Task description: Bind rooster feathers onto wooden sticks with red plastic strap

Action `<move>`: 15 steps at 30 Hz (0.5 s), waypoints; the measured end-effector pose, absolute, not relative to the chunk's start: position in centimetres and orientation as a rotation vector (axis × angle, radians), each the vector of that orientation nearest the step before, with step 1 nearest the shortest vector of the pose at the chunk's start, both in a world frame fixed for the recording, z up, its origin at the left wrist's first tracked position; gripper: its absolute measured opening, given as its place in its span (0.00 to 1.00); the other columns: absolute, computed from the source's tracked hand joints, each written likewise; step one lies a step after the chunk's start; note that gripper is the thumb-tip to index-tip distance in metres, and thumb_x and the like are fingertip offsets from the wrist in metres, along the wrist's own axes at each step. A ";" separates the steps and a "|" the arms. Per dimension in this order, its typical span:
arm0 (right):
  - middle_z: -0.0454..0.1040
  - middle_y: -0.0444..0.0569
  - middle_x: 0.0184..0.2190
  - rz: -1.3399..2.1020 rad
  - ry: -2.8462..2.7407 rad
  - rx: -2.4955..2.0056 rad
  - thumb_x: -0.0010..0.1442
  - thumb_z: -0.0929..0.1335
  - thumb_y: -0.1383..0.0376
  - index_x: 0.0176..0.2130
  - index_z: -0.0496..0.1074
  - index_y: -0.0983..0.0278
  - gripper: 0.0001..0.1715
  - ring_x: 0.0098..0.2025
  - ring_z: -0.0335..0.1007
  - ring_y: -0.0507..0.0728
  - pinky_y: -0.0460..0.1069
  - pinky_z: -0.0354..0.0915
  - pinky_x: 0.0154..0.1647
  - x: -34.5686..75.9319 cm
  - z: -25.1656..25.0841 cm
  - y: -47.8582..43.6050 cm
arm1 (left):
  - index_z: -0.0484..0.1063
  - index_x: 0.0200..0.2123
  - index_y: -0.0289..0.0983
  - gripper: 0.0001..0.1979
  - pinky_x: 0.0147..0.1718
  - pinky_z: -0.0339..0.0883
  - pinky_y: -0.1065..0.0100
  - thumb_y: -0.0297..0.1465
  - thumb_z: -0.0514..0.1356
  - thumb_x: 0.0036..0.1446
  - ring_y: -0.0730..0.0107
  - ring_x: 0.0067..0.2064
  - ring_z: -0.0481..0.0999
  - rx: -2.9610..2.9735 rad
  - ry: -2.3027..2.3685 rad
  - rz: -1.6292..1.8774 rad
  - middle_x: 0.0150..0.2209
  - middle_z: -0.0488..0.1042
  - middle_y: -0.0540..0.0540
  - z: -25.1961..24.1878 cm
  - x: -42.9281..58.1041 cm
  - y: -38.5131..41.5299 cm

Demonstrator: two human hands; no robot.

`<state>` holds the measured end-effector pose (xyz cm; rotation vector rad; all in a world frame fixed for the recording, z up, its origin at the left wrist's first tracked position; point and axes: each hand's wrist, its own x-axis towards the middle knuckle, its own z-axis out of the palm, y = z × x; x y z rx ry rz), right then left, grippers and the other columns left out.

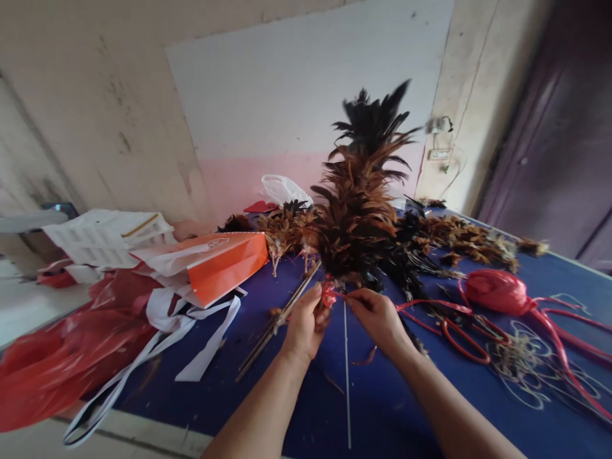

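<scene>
A tall feather duster (pixel 359 210) of brown and black feathers stands upright over the blue table (pixel 296 408). My left hand (pixel 304 324) is closed round its base, where red plastic string (pixel 329 294) is wrapped. My right hand (pixel 377 316) pinches the same red string just to the right and holds it taut. The string runs on toward a red string ball (pixel 495 291) at the right.
Red-handled scissors (pixel 459 338) lie right of my hands. Loose feathers (pixel 459 236) are heaped along the far edge. Thin sticks (pixel 282 319) lie left of my hands. An orange paper bag (pixel 224 261), white straps and red plastic bags (pixel 67 357) crowd the left side.
</scene>
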<state>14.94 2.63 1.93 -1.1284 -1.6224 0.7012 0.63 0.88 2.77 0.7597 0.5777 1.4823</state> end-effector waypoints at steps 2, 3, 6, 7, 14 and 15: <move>0.73 0.45 0.23 0.697 -1.626 -1.130 0.52 0.66 0.59 0.30 0.75 0.63 0.12 0.25 0.66 0.54 0.47 0.61 0.26 15.0 2.1 2.6 | 0.65 0.24 0.33 0.12 0.12 0.37 0.80 0.34 0.64 0.46 0.88 0.14 0.50 0.776 0.600 1.490 0.19 0.64 0.56 2.7 0.7 0.8; 0.73 0.45 0.23 0.692 -1.629 -1.139 0.52 0.66 0.59 0.30 0.75 0.63 0.11 0.25 0.66 0.54 0.48 0.61 0.27 15.1 2.2 2.6 | 0.65 0.23 0.34 0.11 0.12 0.37 0.80 0.33 0.65 0.45 0.89 0.14 0.50 0.773 0.603 1.486 0.18 0.64 0.56 2.7 0.7 0.8; 0.74 0.46 0.24 0.661 -1.640 -1.170 0.52 0.66 0.60 0.30 0.75 0.63 0.11 0.26 0.67 0.54 0.48 0.61 0.29 15.5 2.6 2.7 | 0.66 0.23 0.34 0.11 0.12 0.37 0.80 0.33 0.65 0.45 0.88 0.14 0.49 0.762 0.579 1.473 0.17 0.62 0.57 2.6 0.6 0.9; 0.74 0.46 0.24 0.646 -1.642 -1.171 0.52 0.66 0.60 0.31 0.75 0.63 0.10 0.27 0.67 0.54 0.48 0.61 0.29 15.7 2.7 2.7 | 0.66 0.24 0.34 0.11 0.12 0.37 0.80 0.33 0.65 0.44 0.88 0.14 0.49 0.758 0.574 1.466 0.17 0.62 0.57 2.6 0.5 1.0; 0.74 0.45 0.24 0.641 -1.622 -1.153 0.51 0.67 0.60 0.31 0.75 0.63 0.11 0.27 0.68 0.53 0.47 0.62 0.28 17.1 4.0 2.7 | 0.70 0.29 0.33 0.13 0.11 0.39 0.82 0.32 0.68 0.40 0.89 0.15 0.53 0.712 0.649 1.448 0.18 0.64 0.56 2.1 0.1 1.6; 0.75 0.46 0.24 0.654 -1.628 -1.150 0.51 0.66 0.60 0.32 0.75 0.64 0.11 0.27 0.69 0.53 0.46 0.62 0.29 17.2 4.2 2.7 | 0.70 0.28 0.33 0.13 0.11 0.39 0.82 0.32 0.68 0.39 0.89 0.14 0.53 0.698 0.667 1.448 0.18 0.64 0.56 2.0 0.1 1.7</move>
